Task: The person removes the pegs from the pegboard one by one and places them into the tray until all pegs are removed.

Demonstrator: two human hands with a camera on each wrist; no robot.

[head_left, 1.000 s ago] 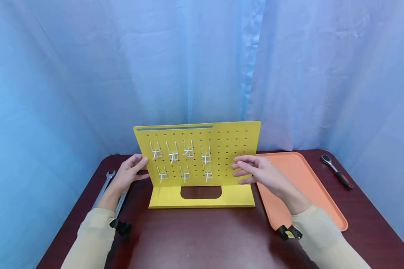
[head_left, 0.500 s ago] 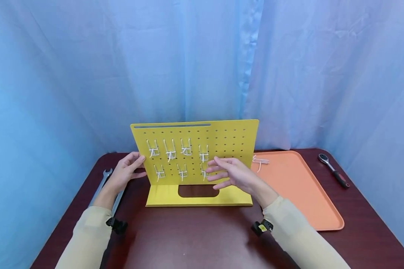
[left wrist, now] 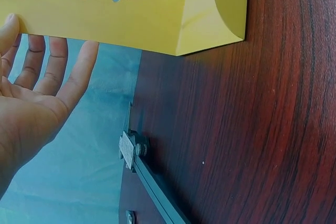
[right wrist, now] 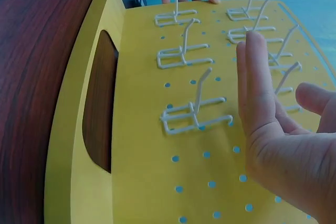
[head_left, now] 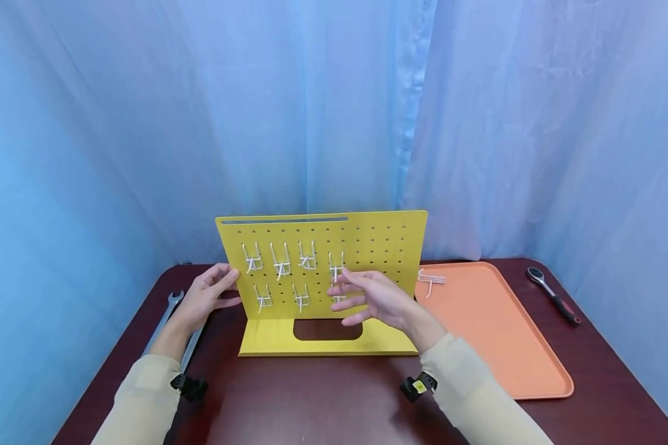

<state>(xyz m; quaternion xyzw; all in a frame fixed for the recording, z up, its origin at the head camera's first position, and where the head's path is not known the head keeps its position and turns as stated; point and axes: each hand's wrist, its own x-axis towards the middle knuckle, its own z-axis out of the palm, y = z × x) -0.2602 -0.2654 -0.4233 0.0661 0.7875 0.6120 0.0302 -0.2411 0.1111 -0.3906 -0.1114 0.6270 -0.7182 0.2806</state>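
Note:
A yellow pegboard (head_left: pixel 378 253) stands upright on its flanged base, with several white double-wire hooks (head_left: pixel 281 262) fitted in its holes in two rows. My left hand (head_left: pixel 203 296) grips the board's left edge, thumb at the front and fingers behind it, as the left wrist view also shows. In front of the right-most hooks, my right hand (head_left: pixel 375 300) hovers with its fingers extended and holds nothing. It partly covers a lower hook (right wrist: pixel 191 111) in the head view; in the right wrist view that hook is bare of the fingers.
An orange tray (head_left: pixel 495 334) lies right of the board, with a loose white hook (head_left: pixel 431 280) at its far left corner. A ratchet wrench (head_left: pixel 553 296) lies beyond it. At the left lie an open-end wrench (head_left: pixel 164 318) and what looks like a caliper (left wrist: pixel 152 182).
My right hand has moved left from the board's right part to the hooks, uncovering the loose hook on the tray. The left hand keeps its grip on the edge. The head view has shifted slightly.

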